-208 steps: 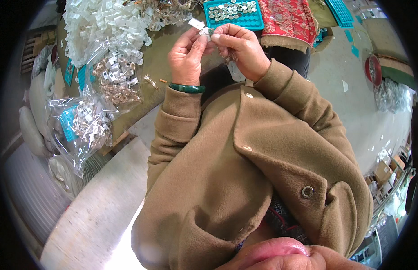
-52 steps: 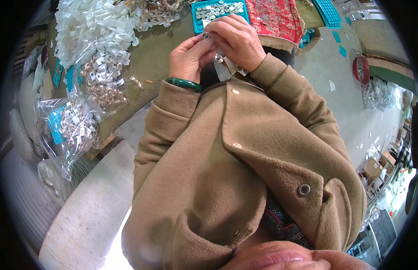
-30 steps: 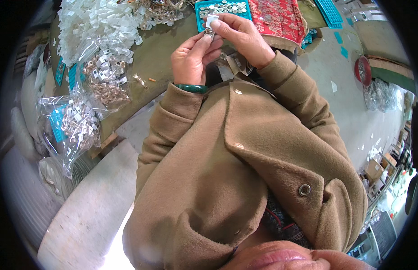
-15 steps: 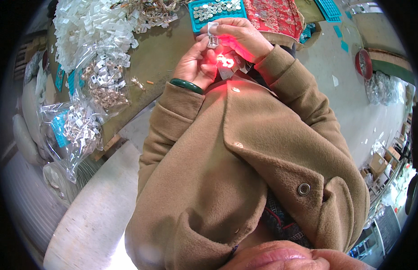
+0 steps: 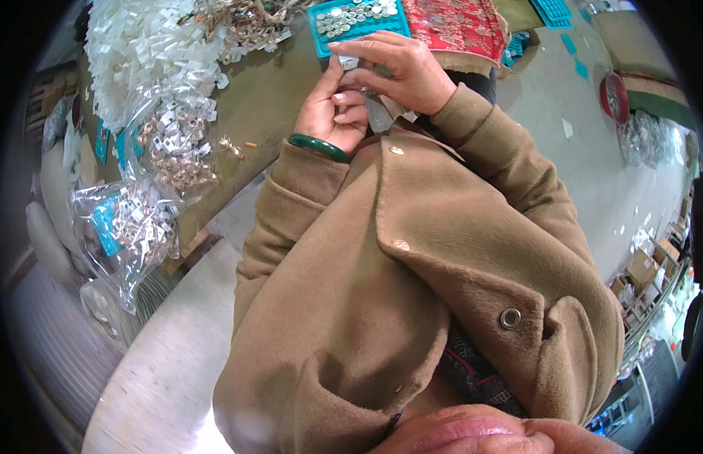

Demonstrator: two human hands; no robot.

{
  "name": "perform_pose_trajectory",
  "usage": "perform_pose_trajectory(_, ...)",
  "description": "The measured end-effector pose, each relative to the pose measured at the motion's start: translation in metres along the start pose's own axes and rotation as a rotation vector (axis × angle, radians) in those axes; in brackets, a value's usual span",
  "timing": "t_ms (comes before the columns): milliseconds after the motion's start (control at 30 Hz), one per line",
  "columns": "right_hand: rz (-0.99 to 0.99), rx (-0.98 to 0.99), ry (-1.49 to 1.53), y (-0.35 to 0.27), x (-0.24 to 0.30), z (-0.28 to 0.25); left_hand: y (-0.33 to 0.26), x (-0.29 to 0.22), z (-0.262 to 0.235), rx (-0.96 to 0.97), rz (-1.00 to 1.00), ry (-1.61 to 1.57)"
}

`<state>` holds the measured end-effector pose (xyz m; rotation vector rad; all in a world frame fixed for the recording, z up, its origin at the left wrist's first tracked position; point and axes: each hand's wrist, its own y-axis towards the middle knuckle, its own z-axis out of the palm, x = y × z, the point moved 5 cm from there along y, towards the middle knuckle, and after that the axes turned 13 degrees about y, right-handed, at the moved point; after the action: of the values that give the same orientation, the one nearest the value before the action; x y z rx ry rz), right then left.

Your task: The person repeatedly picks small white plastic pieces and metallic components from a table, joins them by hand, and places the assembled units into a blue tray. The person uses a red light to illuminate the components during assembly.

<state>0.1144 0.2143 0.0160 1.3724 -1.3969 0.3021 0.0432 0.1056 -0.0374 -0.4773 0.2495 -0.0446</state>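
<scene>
My left hand (image 5: 333, 113), with a green bangle at its wrist, pinches a small white plastic casing (image 5: 349, 63) between thumb and fingertips. From the other side my right hand (image 5: 406, 69) closes over the same casing, its fingers covering part of it. Just beyond the fingers lies a turquoise tray (image 5: 316, 39) with several small round silvery pieces (image 5: 356, 18) in it. Some pale material (image 5: 379, 113) shows below the right hand, partly hidden, and I cannot make out what it is.
A big heap of white plastic pieces (image 5: 143, 57) covers the table's far left, beside tangled wiring parts (image 5: 249, 26). Two clear bags of small parts (image 5: 177, 136) (image 5: 143, 219) stand at the left edge. A red patterned cloth (image 5: 453, 30) lies at far right.
The red glow between my hands has gone out. My right hand has come down over the white casing, which is turned and more covered now.
</scene>
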Motion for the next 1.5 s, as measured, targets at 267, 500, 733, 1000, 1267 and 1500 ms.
perform_pose_trajectory(267,-0.062,-0.117,-0.064,-0.034,0.004,-0.019,0.002,0.013,0.003,-0.07,-0.031,0.336)
perform_pose_trajectory(500,0.216,-0.251,0.057,-0.063,-0.018,-0.067,0.009,0.02,0.013,-0.147,0.121,0.831)
perform_pose_trajectory(733,0.332,-0.227,-0.437,-0.038,-0.061,-0.102,0.02,0.017,0.036,-0.112,0.385,1.178)
perform_pose_trajectory(1000,0.414,-0.106,-0.744,-0.027,-0.077,-0.08,0.023,0.021,0.019,-0.168,0.186,0.857)
perform_pose_trajectory(1267,0.469,-0.077,-0.747,-0.026,-0.083,-0.078,0.024,0.021,0.016,-0.171,0.201,0.837)
perform_pose_trajectory(1500,0.395,-0.268,-0.39,-0.033,-0.072,-0.094,0.02,0.018,0.013,-0.171,0.212,0.863)
